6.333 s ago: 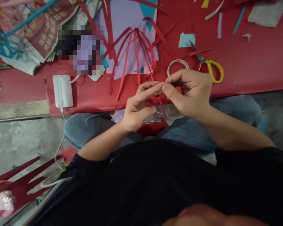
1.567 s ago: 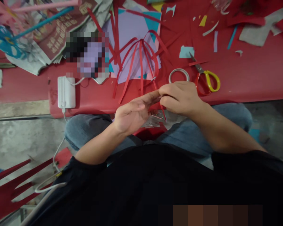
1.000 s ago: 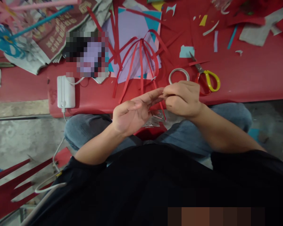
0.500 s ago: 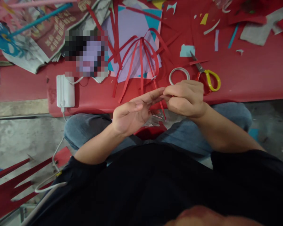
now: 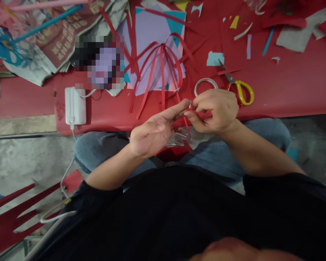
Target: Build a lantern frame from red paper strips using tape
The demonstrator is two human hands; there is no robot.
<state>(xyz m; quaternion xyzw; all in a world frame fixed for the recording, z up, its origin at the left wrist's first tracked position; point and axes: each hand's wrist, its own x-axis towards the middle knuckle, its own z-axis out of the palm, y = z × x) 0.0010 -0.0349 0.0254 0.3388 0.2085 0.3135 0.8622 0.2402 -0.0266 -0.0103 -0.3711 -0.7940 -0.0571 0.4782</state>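
Observation:
My left hand (image 5: 154,132) is held palm up over the table's front edge, its fingers stretched toward the right. At its fingertips is a small pale bit (image 5: 190,104), perhaps clear tape. My right hand (image 5: 217,110) faces it, thumb and forefinger parted and the other fingers curled; the forefinger is close to the pale bit. Beyond my hands, a bunch of red paper strips (image 5: 163,72), joined at the top, spreads over lilac paper (image 5: 149,34). A roll of tape (image 5: 206,80) lies just behind my right hand, beside yellow-handled scissors (image 5: 243,92).
On the red table (image 5: 288,90) are paper scraps, a light blue piece (image 5: 215,59), a white power bank (image 5: 75,105) with a cable, and newspaper (image 5: 40,69). A blue paper flower (image 5: 9,45) lies at far left. Red cut paper (image 5: 24,210) is at lower left.
My right hand's thumb and forefinger have parted from their pinch, and the hand has drawn slightly back from my left fingertips. My left hand has barely moved.

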